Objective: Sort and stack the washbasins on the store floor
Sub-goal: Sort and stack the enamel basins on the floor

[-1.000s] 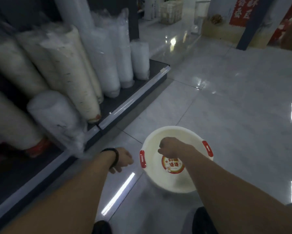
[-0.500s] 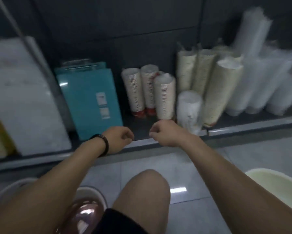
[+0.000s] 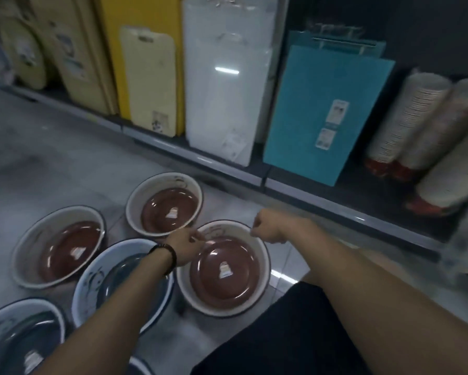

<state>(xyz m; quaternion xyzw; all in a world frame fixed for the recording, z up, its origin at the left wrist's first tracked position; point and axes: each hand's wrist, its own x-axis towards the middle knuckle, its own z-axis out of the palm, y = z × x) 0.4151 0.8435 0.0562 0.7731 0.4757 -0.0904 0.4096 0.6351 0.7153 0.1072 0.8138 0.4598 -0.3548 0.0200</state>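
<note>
Washbasins (image 3: 65, 247) are being kept on the tiled floor (image 3: 51, 163) under the fingers, with a shelf (image 3: 335, 196) beyond. The left hand (image 3: 185, 249) is being curled at a red-bottomed basin (image 3: 224, 282) rim, grip unclear. The right hand (image 3: 268, 230) is being held fisted, empty.

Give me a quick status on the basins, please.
Left hand, right hand curled at nearest brown basin rim, grip unclear. Basin on floor, upright. Blue basin close beside.

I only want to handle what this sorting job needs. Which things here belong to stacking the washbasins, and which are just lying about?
Job: nearest brown-bottomed washbasin, far brown-bottomed washbasin, left brown-bottomed washbasin, middle blue-bottomed washbasin, corner blue-bottomed washbasin, all on the floor.
Lying about: cream cutting board, white cutting board, teal cutting board, paper cup stacks, all on the shelf.
</note>
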